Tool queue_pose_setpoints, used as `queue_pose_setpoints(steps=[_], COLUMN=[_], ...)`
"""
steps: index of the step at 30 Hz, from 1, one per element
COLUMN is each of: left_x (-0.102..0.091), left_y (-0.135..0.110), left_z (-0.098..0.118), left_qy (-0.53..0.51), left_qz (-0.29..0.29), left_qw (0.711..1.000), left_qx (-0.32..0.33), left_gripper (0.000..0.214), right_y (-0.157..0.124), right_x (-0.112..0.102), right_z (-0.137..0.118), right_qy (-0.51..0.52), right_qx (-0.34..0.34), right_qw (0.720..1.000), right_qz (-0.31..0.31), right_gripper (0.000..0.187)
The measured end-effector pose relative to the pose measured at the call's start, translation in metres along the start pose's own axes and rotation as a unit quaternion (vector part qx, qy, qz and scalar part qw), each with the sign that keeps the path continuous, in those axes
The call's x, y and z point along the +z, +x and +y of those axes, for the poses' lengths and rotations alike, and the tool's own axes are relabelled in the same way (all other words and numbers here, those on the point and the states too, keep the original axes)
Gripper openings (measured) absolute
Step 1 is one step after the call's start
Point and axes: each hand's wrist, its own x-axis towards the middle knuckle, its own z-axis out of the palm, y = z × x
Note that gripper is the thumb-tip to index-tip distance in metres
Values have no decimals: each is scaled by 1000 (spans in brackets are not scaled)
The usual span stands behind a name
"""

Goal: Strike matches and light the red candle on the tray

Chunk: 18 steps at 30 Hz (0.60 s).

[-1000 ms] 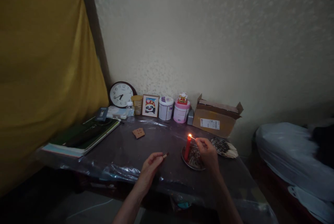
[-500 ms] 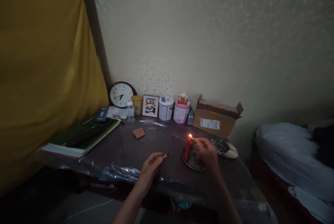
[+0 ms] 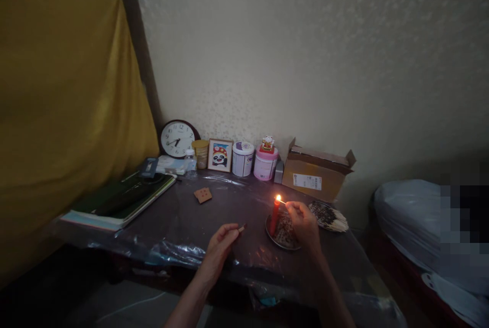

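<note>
A red candle [image 3: 274, 218] stands upright in a round metal dish [image 3: 269, 236] strewn with dark bits. My right hand [image 3: 304, 223], closed in a pinch, holds a thin match [image 3: 282, 202] level at the candle's top. A bright flame [image 3: 278, 198] burns where the match head and the candle top meet; I cannot tell whether the wick itself burns. Lower and to the left, the fingers of my left hand [image 3: 221, 246] are pinched on a small pale strip with a dark end [image 3: 242, 228]. Right of my right hand, a second dish holds a pile of matches [image 3: 336, 220].
Along the wall stand a clock [image 3: 178, 138], a panda picture frame [image 3: 220, 155], two tins [image 3: 243, 160] and a cardboard box [image 3: 315, 170]. Brown card pieces [image 3: 202, 195] lie mid-table. Books [image 3: 122, 206] lie left, beside a yellow curtain [image 3: 76, 104]. Clear plastic covers the table.
The flame at the candle's top has grown larger and brighter, and the surroundings look slightly lighter. Both hands have stayed almost still.
</note>
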Motion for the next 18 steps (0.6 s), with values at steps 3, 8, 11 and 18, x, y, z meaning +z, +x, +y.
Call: queue_pose_setpoints(steps=[3,8,11,18], left_x=[0,-1,-1,-6], left_y=[0,0,1,3], left_z=[0,-2,-1,6], left_qy=[2,-10,-27,-60], left_qz=[2,1,1,27], left_qw=[1000,1000,1000,998], left_qx=[1,-2,-4,-8], left_gripper=[30,29,26,25], right_y=[0,0,-2,-13], right_x=[0,-4,-9,-20], right_z=[-1,-8,-18,-34], right_qy=[3,37,109,75], right_qx=[-1,11,50,18], right_qw=[1000,999,993,992], right_qz=[1,3,-12,-96], right_gripper=[29,27,25,21])
